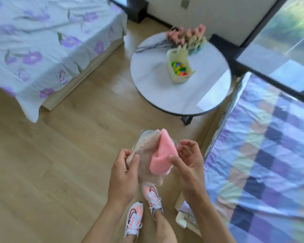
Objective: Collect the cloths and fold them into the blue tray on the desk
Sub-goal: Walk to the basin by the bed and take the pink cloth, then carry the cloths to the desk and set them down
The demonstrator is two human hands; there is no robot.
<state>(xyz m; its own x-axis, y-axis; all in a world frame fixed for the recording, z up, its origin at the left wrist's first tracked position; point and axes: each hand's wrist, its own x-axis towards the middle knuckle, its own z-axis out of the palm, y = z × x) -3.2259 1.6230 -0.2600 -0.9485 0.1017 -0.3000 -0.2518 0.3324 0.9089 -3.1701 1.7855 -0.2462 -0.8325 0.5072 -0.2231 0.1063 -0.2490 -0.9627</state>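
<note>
The person stands on a wood floor holding 2 cloths between both hands above their shoes. The left hand pinches the beige cloth; the right hand grips the pink cloth lying on it. A round table stands ahead.

- We stood in a home bedroom: a bed with flowered sheets lay left.
- A checked bedspread and round side table confirmed it.
</note>
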